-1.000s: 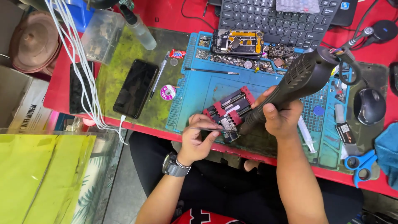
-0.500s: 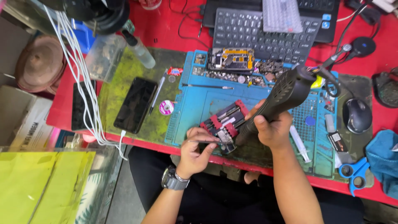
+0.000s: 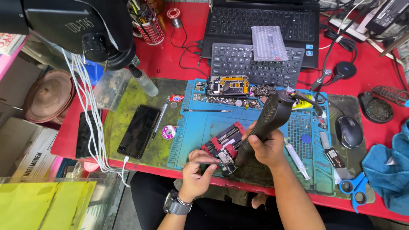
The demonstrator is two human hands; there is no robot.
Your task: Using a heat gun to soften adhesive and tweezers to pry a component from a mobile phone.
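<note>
In the head view, the person's right hand (image 3: pixel 267 147) is wrapped tight around the grip of a black hot-air gun (image 3: pixel 265 123), whose long body slants from upper right, near the keyboard (image 3: pixel 238 64), down to lower left, so that its nozzle end points at a red clamp holder (image 3: pixel 223 145) lying on the blue work mat (image 3: pixel 196 127). The left hand (image 3: pixel 197 170) sits just below and to the left of the holder, fingers pressed together in a pinch on thin tweezers (image 3: pixel 208 162) that run roughly level toward the right, their tip reaching the holder's near edge. The holder lies tilted, its long side running lower left to upper right, between the two hands; the left hand is the nearer one and touches it or nearly so, while the right hand stays just beside it to the right, above the mat. A dark phone (image 3: pixel 138 131) rests face up on the green mat (image 3: pixel 123 110) well to the left, a mouse (image 3: pixel 349 132) to the right, and blue scissors (image 3: pixel 354 189) near the red surface's (image 3: pixel 170 55) front edge.
</note>
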